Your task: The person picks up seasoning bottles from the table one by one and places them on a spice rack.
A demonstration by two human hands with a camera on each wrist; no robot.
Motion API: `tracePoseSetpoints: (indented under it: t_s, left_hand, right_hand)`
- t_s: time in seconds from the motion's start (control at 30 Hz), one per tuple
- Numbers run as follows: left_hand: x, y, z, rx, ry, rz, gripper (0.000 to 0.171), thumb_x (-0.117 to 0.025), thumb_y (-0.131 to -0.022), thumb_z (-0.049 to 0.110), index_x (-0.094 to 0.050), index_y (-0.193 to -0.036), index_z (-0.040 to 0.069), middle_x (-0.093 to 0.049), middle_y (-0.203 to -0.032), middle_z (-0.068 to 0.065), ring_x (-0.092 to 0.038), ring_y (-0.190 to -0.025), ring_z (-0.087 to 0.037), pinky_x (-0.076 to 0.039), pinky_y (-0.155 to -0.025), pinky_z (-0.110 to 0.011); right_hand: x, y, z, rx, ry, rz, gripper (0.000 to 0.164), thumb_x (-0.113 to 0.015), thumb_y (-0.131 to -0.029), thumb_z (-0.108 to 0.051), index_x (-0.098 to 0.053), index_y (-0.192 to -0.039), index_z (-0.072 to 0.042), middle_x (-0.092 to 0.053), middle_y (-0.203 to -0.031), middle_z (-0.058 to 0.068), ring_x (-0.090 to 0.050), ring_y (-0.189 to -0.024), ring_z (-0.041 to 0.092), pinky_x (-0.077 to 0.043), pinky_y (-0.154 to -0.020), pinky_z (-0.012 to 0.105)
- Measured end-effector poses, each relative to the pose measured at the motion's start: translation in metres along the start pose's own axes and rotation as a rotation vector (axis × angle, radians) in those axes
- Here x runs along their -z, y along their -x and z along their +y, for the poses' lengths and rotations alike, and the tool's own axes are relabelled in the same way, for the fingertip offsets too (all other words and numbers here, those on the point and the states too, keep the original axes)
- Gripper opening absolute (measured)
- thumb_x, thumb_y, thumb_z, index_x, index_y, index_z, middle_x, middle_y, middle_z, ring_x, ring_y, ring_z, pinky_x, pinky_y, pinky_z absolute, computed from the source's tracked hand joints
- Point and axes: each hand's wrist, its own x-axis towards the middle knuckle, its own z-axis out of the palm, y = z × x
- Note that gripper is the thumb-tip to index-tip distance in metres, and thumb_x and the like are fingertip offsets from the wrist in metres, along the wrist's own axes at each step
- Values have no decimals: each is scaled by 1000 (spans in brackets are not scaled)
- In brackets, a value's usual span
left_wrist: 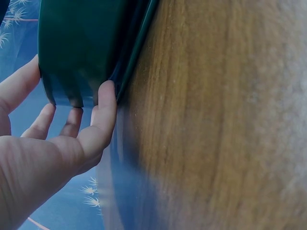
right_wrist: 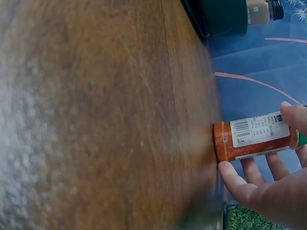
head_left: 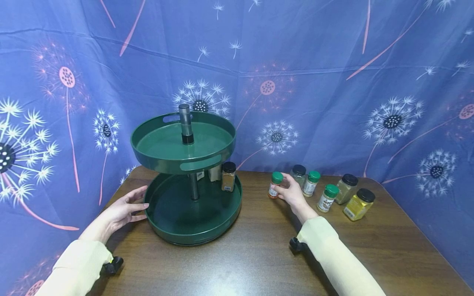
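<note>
A two-tier green turntable rack point(head_left: 192, 236) stands on the table, left of the middle. My left hand point(head_left: 117, 213) is at its left side, and its fingertips touch the outer wall of the lower tray point(left_wrist: 79, 52). My right hand point(head_left: 293, 194) holds a small spice jar point(head_left: 274, 190) with a green lid, thumb on one side and fingers on the other. In the right wrist view the spice jar point(right_wrist: 256, 136) shows red-orange contents and a white barcode label. Its base is at the table surface; I cannot tell whether it is lifted.
A brown spice jar point(head_left: 228, 176) with a black lid stands in the lower tray, with pale containers partly hidden behind. Right of my right hand stand green-lidded jars point(head_left: 326, 198) and black-lidded jars point(head_left: 358, 204). A blue dandelion-print cloth point(head_left: 314, 90) hangs behind the table.
</note>
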Motion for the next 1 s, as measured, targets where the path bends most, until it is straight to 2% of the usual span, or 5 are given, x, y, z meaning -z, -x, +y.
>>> tracePoseSetpoints:
  t_s: [0.33,0.53,0.8,1.0]
  left_hand:
    - [-1,0,0,1,7,6,80,-57,-93,6,-3,-152,6,0,-153,-23,-51,-110,-3,-48,-90,-43]
    - [0,0,-1,-8,3,-3,79,-57,-93,6,-3,-151,6,-2,-152,-22,-52,-110,-5,-48,-89,-42]
    - [1,0,-1,-7,-3,-11,79,-56,-94,7,-2,-152,7,2,-153,-23,-51,-110,-5,-48,-90,-43]
    - [1,-1,-2,-4,-8,-6,79,-56,-94,8,-3,-152,7,1,-153,-23,-50,-111,-5,-47,-90,-43]
  right_hand:
    - [0,-1,2,-1,12,-2,57,-67,-87,-12,-41,-138,-8,-53,-126,20,-55,-114,28,-46,-89,50]
    - [0,0,1,-3,12,5,57,-68,-87,-13,-42,-137,-10,-54,-124,18,-57,-108,22,-47,-88,49]
    - [2,0,-1,-6,2,4,58,-67,-87,-10,-40,-139,-8,-53,-126,20,-57,-98,16,-46,-88,51]
    - [4,0,-2,9,18,23,59,-69,-86,-11,-42,-138,-8,-56,-122,19,-58,-94,13,-49,-87,45]
